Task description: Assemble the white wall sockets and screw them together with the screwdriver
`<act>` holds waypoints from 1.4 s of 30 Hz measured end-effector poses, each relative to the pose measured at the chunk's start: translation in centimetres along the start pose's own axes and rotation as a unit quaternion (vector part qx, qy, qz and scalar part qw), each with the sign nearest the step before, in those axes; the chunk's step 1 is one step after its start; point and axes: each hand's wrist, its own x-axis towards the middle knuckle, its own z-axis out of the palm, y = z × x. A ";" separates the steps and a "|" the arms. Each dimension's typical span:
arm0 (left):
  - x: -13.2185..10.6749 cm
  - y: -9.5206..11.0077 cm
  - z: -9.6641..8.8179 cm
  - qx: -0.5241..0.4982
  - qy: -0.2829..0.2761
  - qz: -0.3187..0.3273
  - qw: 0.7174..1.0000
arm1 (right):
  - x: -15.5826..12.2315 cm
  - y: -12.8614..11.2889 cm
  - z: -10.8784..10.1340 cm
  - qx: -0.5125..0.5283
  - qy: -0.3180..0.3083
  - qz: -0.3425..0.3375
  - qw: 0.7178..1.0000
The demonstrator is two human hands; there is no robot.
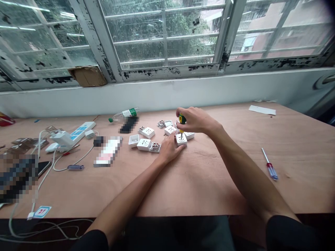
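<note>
My right hand [195, 120] is closed round a green and yellow screwdriver [182, 120], held upright with its tip down on a small white socket [181, 139]. My left hand [169, 149] lies on the table and pinches that socket from the near left side, steadying it. Several more white sockets [144, 144] and opened socket parts [155, 147] lie scattered just left of and behind both hands on the brown wooden table [199, 181].
A red and blue screwdriver [270, 166] lies to the right. A white power strip [78, 133], chargers and cables [56, 164] crowd the left side. A plastic bottle [125, 114] lies near the wall. A paper slip [262, 110] sits far right under the window.
</note>
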 end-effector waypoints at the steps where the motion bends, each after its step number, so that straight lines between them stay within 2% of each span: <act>1: 0.0 0.0 0.0 -0.001 -0.001 0.001 1.000 | 0.0 0.0 0.0 0.007 -0.001 -0.007 1.000; 4: 0.0 -0.1 0.1 -0.003 0.001 0.001 1.000 | 0.0 0.1 0.0 0.025 -0.003 -0.022 0.999; 9: -0.1 -0.2 0.3 0.001 0.006 -0.003 1.000 | 0.2 0.2 0.1 -0.016 0.007 0.012 1.000; 15: -0.1 0.0 0.0 -0.001 0.006 0.001 1.000 | 0.0 0.1 -0.1 0.021 -0.002 -0.020 1.000; 21: -0.1 0.0 0.0 0.004 0.007 0.002 1.000 | 0.0 0.0 -0.2 0.006 -0.002 0.001 1.000; 26: -0.1 0.2 -0.1 0.002 0.000 -0.004 1.000 | 0.0 0.2 -0.1 0.028 -0.005 -0.030 0.999; 32: -0.1 0.2 -0.1 0.007 0.005 -0.004 1.000 | 0.0 0.3 0.2 0.014 0.009 -0.014 1.000; 36: -0.1 0.2 -0.1 0.005 0.002 0.001 1.000 | 0.1 0.3 0.2 0.028 0.006 -0.031 0.999; 42: -0.1 0.2 0.0 0.009 0.008 0.001 1.000 | 0.0 0.2 0.1 0.011 0.014 -0.003 1.000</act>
